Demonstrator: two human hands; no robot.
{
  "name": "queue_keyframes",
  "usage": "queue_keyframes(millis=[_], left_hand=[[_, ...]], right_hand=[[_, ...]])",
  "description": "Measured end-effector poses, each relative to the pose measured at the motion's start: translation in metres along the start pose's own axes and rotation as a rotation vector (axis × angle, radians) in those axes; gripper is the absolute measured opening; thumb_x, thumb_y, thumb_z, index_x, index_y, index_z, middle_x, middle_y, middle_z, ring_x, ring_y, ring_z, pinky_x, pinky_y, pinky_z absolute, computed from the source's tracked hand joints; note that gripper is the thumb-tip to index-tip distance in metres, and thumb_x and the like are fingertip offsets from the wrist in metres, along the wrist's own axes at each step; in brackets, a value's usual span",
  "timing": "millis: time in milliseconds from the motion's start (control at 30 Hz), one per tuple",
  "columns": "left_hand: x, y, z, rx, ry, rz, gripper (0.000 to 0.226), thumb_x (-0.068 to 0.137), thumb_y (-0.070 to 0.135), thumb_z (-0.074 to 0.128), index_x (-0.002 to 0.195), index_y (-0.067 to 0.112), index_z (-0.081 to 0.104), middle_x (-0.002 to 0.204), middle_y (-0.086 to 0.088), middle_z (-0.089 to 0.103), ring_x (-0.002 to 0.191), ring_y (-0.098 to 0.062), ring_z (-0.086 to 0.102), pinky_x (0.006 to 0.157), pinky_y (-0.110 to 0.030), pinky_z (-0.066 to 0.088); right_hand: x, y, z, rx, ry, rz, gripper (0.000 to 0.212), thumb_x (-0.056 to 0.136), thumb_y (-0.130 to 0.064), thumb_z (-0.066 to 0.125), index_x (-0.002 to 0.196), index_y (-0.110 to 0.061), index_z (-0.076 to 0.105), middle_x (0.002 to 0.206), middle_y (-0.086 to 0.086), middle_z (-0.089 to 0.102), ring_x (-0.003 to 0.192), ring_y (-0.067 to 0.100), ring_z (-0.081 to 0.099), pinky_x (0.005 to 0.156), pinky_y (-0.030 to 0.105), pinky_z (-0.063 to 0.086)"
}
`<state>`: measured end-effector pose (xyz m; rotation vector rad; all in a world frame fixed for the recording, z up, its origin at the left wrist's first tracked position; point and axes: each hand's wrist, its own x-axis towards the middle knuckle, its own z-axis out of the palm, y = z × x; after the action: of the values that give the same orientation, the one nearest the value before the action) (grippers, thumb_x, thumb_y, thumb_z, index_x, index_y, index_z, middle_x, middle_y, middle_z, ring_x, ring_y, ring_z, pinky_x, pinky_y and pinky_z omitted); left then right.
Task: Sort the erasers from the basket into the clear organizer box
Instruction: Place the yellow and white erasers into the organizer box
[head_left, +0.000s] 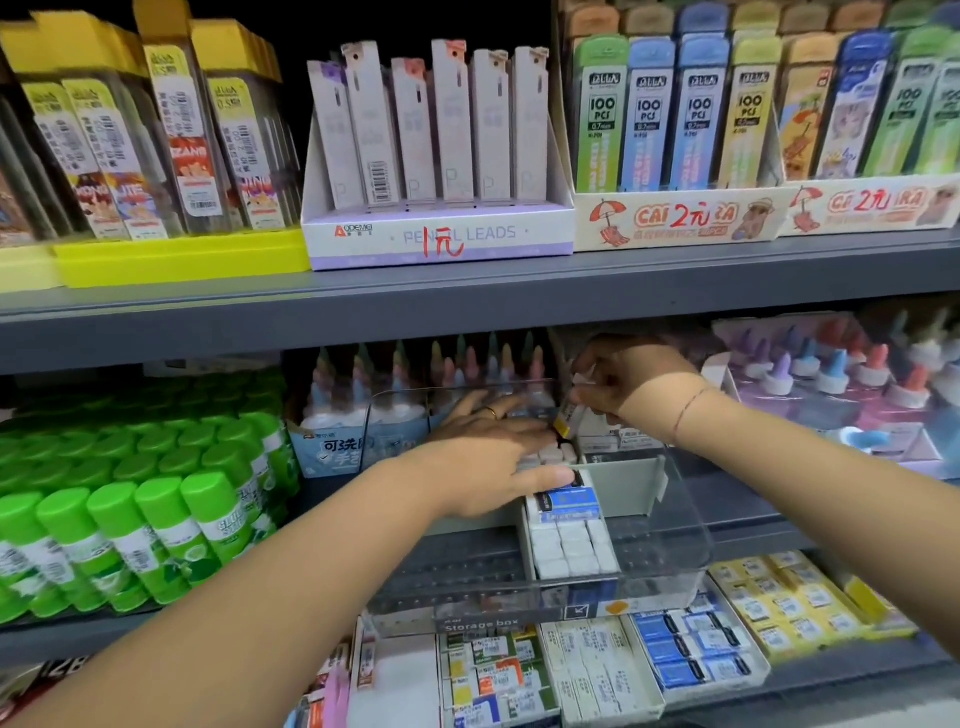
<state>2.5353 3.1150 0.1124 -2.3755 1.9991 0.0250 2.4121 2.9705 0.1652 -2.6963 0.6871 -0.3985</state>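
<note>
We are resting our left hand (488, 457) flat, grip apart, inside the clear organizer box (675, 545), our right hand (623, 387) pinching a yellow-sleeved eraser (566, 422), grip clamped, over the rear compartment, white erasers (571, 551) lining the front row.

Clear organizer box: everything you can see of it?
The box is clear plastic with rounded corners and a "Storage box" label at the front. It sits on the lower shelf, open-topped. Grey dividers split it; a middle lane holds white erasers and a blue-sleeved eraser. The left hand lies flat on erasers inside; the right hand pinches a yellow-sleeved eraser over the back.
</note>
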Motion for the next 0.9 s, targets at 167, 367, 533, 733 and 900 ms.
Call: queue_keyframes(millis=[167,367,533,733,900], left_hand=[[-0.003,-0.001,0.005,-0.021,0.049,-0.006,0.080,0.081,0.077,0.008,0.148,0.038,0.028,0.158,0.016,0.021,0.147,-0.010,0.000,0.117,-0.040,-0.007],[-0.004,0.000,0.008,-0.059,0.063,-0.009,0.082,0.081,0.078,0.006,0.147,0.036,0.032,0.158,0.014,0.022,0.147,-0.009,-0.002,0.117,-0.041,-0.010],[-0.006,0.000,0.015,-0.083,0.079,-0.014,0.070,0.091,0.070,0.016,0.150,0.032,0.026,0.158,0.016,0.017,0.146,-0.005,-0.009,0.118,-0.040,-0.010],[-0.011,0.005,0.017,-0.061,0.091,-0.057,0.067,0.093,0.066,0.013,0.151,0.032,0.020,0.160,0.015,0.011,0.145,-0.003,-0.013,0.118,-0.038,-0.013],[-0.038,0.012,0.010,-0.127,0.182,-0.089,0.074,0.087,0.071,0.013,0.152,0.035,0.018,0.159,0.020,0.002,0.143,0.002,-0.015,0.115,-0.030,-0.015]], right_hand=[[0.009,-0.025,0.000,-0.348,-0.108,-0.053,0.027,0.093,-0.038,0.053,0.110,-0.018,0.058,0.102,0.004,0.065,0.072,0.021,0.055,0.068,0.024,0.041],[0.016,-0.028,0.015,-0.463,-0.132,-0.083,0.022,0.089,-0.033,0.060,0.104,-0.018,0.060,0.097,0.005,0.058,0.080,0.023,0.052,0.069,0.025,0.036],[0.012,-0.005,0.019,-0.295,-0.139,-0.108,0.028,0.090,-0.036,0.061,0.111,-0.021,0.069,0.113,0.001,0.065,0.101,0.021,0.059,0.079,0.022,0.037],[0.007,0.002,0.031,-0.054,-0.117,0.018,0.016,0.088,-0.027,0.063,0.098,-0.022,0.074,0.104,-0.005,0.070,0.098,0.013,0.062,0.078,0.013,0.037],[-0.006,0.006,0.034,0.035,-0.005,-0.009,0.016,0.087,-0.032,0.064,0.090,-0.020,0.074,0.096,0.002,0.067,0.086,0.017,0.060,0.075,0.019,0.040]])
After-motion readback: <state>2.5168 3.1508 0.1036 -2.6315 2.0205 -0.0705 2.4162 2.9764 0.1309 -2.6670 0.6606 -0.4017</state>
